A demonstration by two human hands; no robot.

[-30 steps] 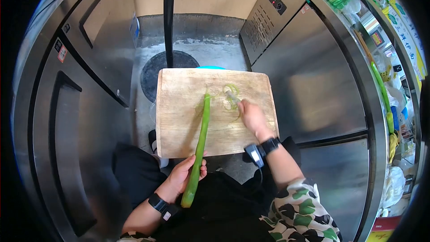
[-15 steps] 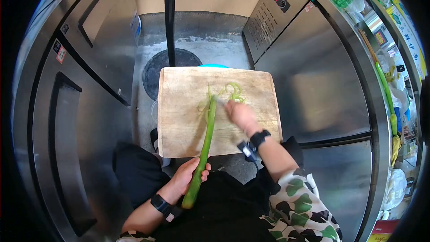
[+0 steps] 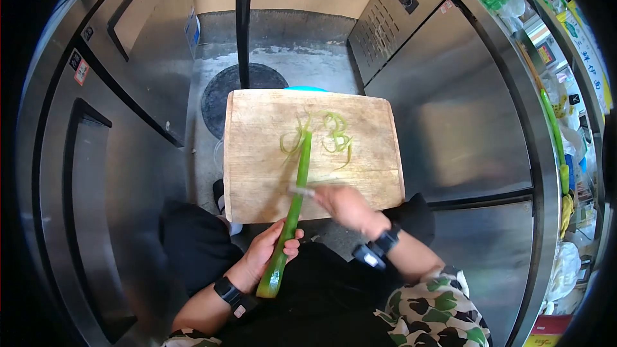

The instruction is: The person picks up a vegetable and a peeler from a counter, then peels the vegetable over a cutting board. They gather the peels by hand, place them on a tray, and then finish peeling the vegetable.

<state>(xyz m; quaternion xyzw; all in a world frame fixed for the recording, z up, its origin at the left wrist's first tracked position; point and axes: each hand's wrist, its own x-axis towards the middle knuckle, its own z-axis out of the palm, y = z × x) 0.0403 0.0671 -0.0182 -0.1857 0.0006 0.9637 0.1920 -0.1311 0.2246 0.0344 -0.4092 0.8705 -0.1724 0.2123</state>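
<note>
A long green celtuce stem slants upward, its pale far end over the wooden cutting board. My left hand is wrapped round its thick lower part, in front of the board's near edge. In my right hand is a peeler, blurred by motion, lying across the stem about midway along it. Fingers are closed around its handle, which is mostly hidden. Thin curled green peelings lie on the board right of the stem's tip, and more peelings lie left of it.
Steel cabinets stand close on the left and right. Behind the board are a black post, a dark round cover on the floor and part of a blue object. Bagged goods line the right shelf.
My right hand has drawn the peeler from near the stem's far tip down to about its middle. More peelings lie on the board. My left hand keeps its hold.
</note>
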